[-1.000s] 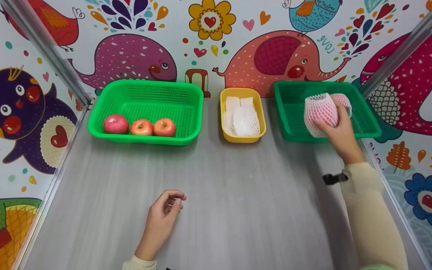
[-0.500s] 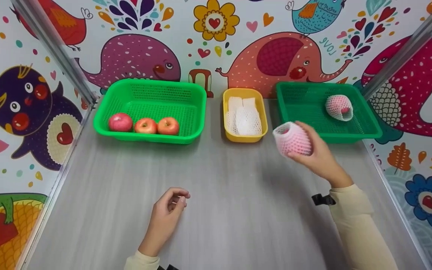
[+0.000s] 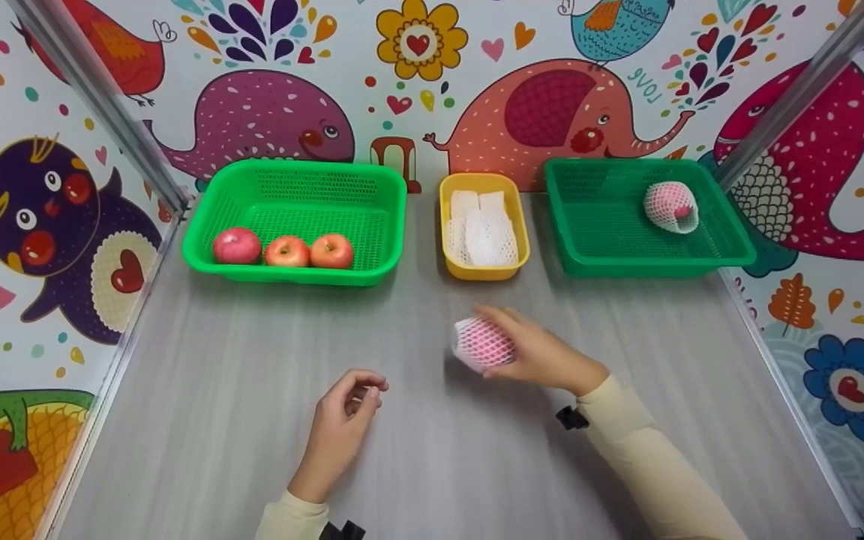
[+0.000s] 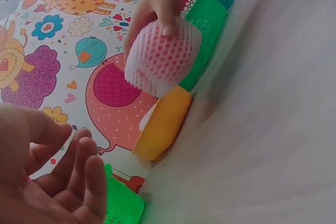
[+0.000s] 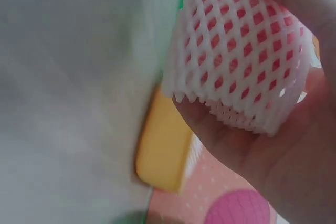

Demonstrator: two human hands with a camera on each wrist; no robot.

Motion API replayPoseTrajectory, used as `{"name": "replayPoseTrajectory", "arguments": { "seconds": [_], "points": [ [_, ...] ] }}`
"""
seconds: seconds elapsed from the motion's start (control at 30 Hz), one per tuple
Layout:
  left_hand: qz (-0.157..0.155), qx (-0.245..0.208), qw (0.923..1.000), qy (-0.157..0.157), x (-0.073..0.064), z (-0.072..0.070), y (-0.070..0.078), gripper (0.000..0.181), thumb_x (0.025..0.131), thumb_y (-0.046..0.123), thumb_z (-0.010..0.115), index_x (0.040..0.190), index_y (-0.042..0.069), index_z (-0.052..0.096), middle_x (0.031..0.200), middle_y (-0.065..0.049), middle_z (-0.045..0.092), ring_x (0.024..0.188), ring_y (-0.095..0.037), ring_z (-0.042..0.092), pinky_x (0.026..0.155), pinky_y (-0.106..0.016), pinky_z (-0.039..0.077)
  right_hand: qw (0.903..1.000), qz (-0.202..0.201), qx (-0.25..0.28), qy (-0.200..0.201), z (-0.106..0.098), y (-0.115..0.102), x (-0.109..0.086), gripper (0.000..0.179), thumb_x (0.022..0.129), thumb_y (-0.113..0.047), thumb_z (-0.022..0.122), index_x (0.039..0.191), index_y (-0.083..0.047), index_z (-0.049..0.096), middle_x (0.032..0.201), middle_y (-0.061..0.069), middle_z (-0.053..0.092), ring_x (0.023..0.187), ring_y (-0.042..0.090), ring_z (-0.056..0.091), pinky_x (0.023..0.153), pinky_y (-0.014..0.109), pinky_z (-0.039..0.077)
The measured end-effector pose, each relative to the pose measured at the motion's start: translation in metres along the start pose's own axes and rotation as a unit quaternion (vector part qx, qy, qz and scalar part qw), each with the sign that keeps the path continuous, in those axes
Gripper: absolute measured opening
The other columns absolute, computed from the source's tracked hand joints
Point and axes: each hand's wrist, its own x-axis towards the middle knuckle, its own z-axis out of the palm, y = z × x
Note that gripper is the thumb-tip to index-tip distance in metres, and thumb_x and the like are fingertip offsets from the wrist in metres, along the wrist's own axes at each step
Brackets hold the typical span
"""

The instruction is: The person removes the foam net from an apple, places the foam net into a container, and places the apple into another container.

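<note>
White foam net (image 5: pixel 239 59) was stretched round a red fruit (image 3: pixel 488 345), which was held above the desk (image 3: pixel 409 480), in front of the yellow basket (image 3: pixel 483 274), by the curled fingers of the right hand (image 3: pixel 544 354). By the left hand (image 3: pixel 340 431) nothing was grasped; its fingers were loosely bent. Spare nets (image 3: pixel 488 236) were kept in the yellow basket, three bare fruits (image 3: pixel 287 253) were lined along the near side of the bright green basket (image 3: pixel 289 275), and another netted fruit (image 3: pixel 670 205) was lodged in the dark green basket (image 3: pixel 627 267). With the open rim turned leftward, the fruit could be slipped out and bruised if only the soft foam were pinched and the mouth tipped down. The mesh might also be torn, it was judged, if one edge were tugged too sharply.
</note>
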Motion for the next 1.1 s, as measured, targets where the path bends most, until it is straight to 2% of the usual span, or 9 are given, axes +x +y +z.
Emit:
{"name": "replayPoseTrajectory", "arguments": {
  "seconds": [0.1,0.23,0.37,0.5,0.63,0.83,1.0,1.1],
  "points": [
    [0.006,-0.008,0.9999,-0.013,0.004,0.006,-0.001,0.013,0.112,0.014,0.063,0.122,0.011,0.071,0.117,-0.014,0.071,0.102,-0.041,0.068,0.087,-0.033,0.059,0.9998,-0.012,-0.002,-0.015,0.013,0.0,0.004,0.105,0.083,-0.022,0.099,0.168,-0.016,0.038,0.154,0.018,0.052,0.133,0.034,0.059,0.109,0.054,0.051],
    [0.013,-0.012,0.9995,-0.025,0.011,0.018,-0.003,0.015,0.112,0.015,0.062,0.122,0.008,0.071,0.117,-0.017,0.071,0.105,-0.035,0.07,0.087,-0.034,0.06,0.9997,-0.008,-0.007,-0.022,0.026,0.003,0.006,0.104,0.084,-0.023,0.098,0.168,-0.018,0.037,0.151,0.017,0.052,0.131,0.033,0.06,0.108,0.054,0.052],
    [0.012,-0.005,0.9993,-0.034,0.018,0.029,-0.004,0.016,0.112,0.013,0.062,0.122,0.005,0.071,0.117,-0.011,0.073,0.108,-0.024,0.071,0.088,-0.034,0.06,0.9996,0.0,-0.008,-0.027,0.033,0.007,0.004,0.104,0.085,-0.025,0.097,0.169,-0.018,0.036,0.154,0.017,0.051,0.132,0.033,0.059,0.108,0.054,0.052],
    [0.012,0.01,0.9991,-0.04,0.026,0.039,-0.005,0.017,0.111,0.012,0.063,0.124,0.004,0.07,0.118,-0.005,0.073,0.111,-0.019,0.069,0.09,-0.038,0.06,0.9995,0.002,0.002,-0.03,0.034,0.007,0.002,0.103,0.086,-0.026,0.097,0.169,-0.016,0.036,0.157,0.016,0.049,0.135,0.032,0.057,0.111,0.053,0.05],
    [0.013,0.025,0.9982,-0.052,0.035,0.049,-0.006,0.02,0.111,0.012,0.063,0.128,0.003,0.068,0.122,-0.009,0.071,0.115,-0.022,0.068,0.093,-0.041,0.059,0.9994,0.005,0.015,-0.032,0.031,0.006,-0.002,0.105,0.086,-0.029,0.097,0.17,-0.017,0.036,0.161,0.013,0.046,0.141,0.032,0.053,0.114,0.053,0.046],
    [-0.015,0.038,0.997,-0.065,0.048,0.061,-0.009,0.028,0.111,0.012,0.061,0.138,0.004,0.063,0.126,-0.006,0.067,0.119,-0.022,0.064,0.095,-0.041,0.057,0.9988,0.006,0.047,-0.015,0.028,0.008,-0.01,0.1,0.089,-0.026,0.094,0.17,-0.016,0.035,0.163,0.016,0.045,0.148,0.036,0.047,0.119,0.057,0.04],
    [-0.043,-0.005,0.9975,-0.056,0.053,0.071,-0.014,0.028,0.109,0.003,0.058,0.136,0.0,0.062,0.126,-0.011,0.068,0.117,-0.028,0.067,0.092,-0.036,0.06,0.9984,0.014,0.054,-0.012,0.031,0.011,-0.016,0.092,0.094,-0.021,0.089,0.169,-0.013,0.037,0.162,0.018,0.048,0.148,0.037,0.046,0.121,0.055,0.038],
    [-0.055,-0.04,0.9957,-0.062,0.055,0.076,-0.015,0.026,0.109,-0.002,0.055,0.133,-0.002,0.064,0.125,-0.014,0.068,0.116,-0.029,0.069,0.091,-0.034,0.061,0.9985,0.011,0.053,-0.003,0.033,0.013,-0.018,0.087,0.095,-0.021,0.088,0.167,-0.009,0.04,0.159,0.019,0.051,0.145,0.038,0.05,0.119,0.056,0.04]
  ]
}}
